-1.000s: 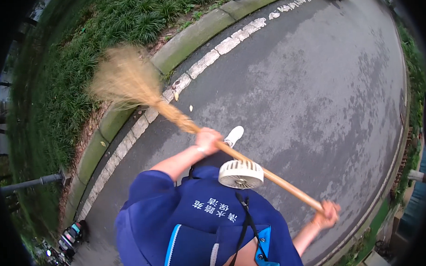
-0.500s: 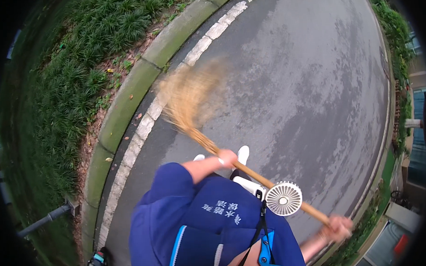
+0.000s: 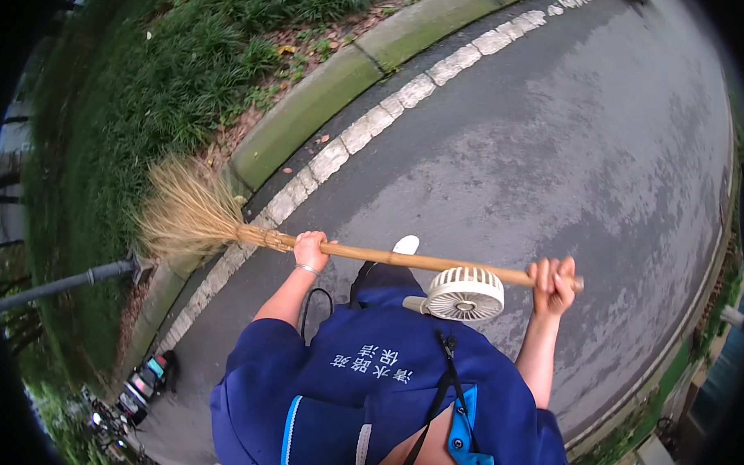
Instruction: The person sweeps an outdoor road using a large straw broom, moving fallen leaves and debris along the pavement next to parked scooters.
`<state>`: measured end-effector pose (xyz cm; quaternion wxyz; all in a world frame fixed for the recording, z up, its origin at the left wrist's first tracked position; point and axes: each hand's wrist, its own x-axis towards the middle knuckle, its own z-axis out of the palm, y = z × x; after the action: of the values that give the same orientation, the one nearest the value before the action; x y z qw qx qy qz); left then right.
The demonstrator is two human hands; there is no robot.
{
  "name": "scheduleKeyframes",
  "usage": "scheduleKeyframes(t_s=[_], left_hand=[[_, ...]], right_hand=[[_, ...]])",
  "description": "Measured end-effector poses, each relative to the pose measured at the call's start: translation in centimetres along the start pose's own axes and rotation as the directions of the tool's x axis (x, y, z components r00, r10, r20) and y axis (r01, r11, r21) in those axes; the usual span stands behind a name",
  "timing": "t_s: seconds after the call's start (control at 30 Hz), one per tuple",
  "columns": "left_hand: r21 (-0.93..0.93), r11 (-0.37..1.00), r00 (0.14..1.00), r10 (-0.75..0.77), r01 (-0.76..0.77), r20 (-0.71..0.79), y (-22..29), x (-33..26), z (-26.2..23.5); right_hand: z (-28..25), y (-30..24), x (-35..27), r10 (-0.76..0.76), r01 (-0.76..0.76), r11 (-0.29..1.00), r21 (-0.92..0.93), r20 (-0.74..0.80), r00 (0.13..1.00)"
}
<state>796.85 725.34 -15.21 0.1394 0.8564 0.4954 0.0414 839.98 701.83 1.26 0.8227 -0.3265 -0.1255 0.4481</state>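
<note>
A straw broom on a long bamboo handle lies almost level across my front. Its bristles fan out over the kerb at the left. My left hand grips the handle close to the bristle head. My right hand is closed round the handle's far end at the right. A small white fan hangs from a cord at my chest, just under the handle. I wear a blue work top, and one white shoe shows below the handle.
A wet grey asphalt road runs ahead, edged on the left by white paving blocks, a mossy kerb and a grass verge with fallen leaves. A grey post and parked scooters are at lower left.
The broom head has swung left from the road onto the kerb edge, and the handle has levelled out. My view has turned with the stroke.
</note>
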Motion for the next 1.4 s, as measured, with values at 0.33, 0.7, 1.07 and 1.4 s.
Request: scheduleKeyframes(t_s=[0.33,0.7,1.07,1.4], left_hand=[[-0.193,0.937,0.936,0.239,-0.292,-0.257,10.4,13.3,4.7],[-0.325,0.732,0.775,0.427,-0.599,-0.466,24.3,9.1,-11.8],[-0.358,0.741,0.822,0.490,-0.568,-0.290,28.5,23.2,1.6],[-0.168,0.355,0.393,0.821,-0.919,-0.413,42.3,23.8,-1.6]], right_hand=[[16.5,-9.0,-3.7,-0.154,0.490,0.786,-0.376,0.649,0.745],[12.7,-28.1,-13.9,-0.594,0.649,0.757,-0.081,0.330,0.734],[23.1,-18.7,-6.2,-0.265,0.611,0.575,-0.544,0.583,0.768],[4.1,-20.5,-22.5,-0.780,0.709,0.598,-0.374,-0.066,0.622]])
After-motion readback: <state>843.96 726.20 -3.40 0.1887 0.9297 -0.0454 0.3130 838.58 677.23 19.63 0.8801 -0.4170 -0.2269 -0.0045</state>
